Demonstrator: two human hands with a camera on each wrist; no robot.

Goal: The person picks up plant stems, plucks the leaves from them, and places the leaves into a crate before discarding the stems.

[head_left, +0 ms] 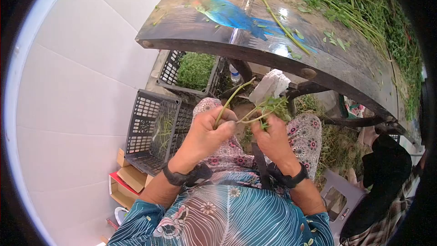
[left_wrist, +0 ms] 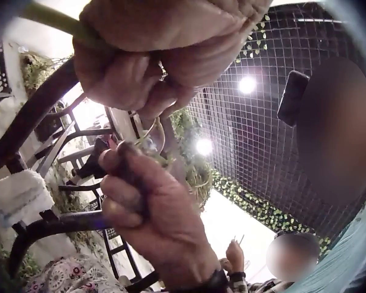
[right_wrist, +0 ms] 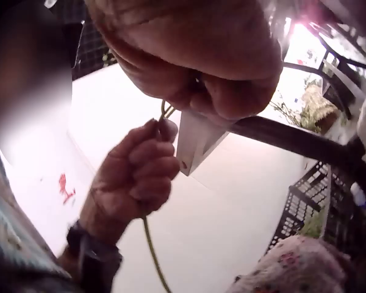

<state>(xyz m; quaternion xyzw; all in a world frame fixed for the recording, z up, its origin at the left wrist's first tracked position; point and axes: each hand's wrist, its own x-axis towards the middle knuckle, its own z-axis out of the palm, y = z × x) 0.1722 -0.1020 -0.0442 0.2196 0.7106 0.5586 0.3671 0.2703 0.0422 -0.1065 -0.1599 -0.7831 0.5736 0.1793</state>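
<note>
Both hands are held over the lap, close together. The left hand [head_left: 207, 133] grips a thick green stem [head_left: 233, 94] that sticks up past its knuckles, and its thumb and finger pinch a thin stem at the right. Opposite it, the right hand [head_left: 274, 139] pinches a leafy green sprig [head_left: 273, 106] whose stems reach across to the left fingertips. In the right wrist view the left hand [right_wrist: 134, 177] has curled fingers, with a stem [right_wrist: 151, 253] trailing below it. In the left wrist view the right hand [left_wrist: 152, 213] is curled at a thin stem.
A wooden table [head_left: 195, 48] with a painted bird carries a heap of greens [head_left: 359, 7] and a loose stem. Left of the lap stand black crates [head_left: 136, 130], one with chopped greens [head_left: 195, 70]. A grey stool [head_left: 339, 191] and another person [head_left: 387, 168] are at the right.
</note>
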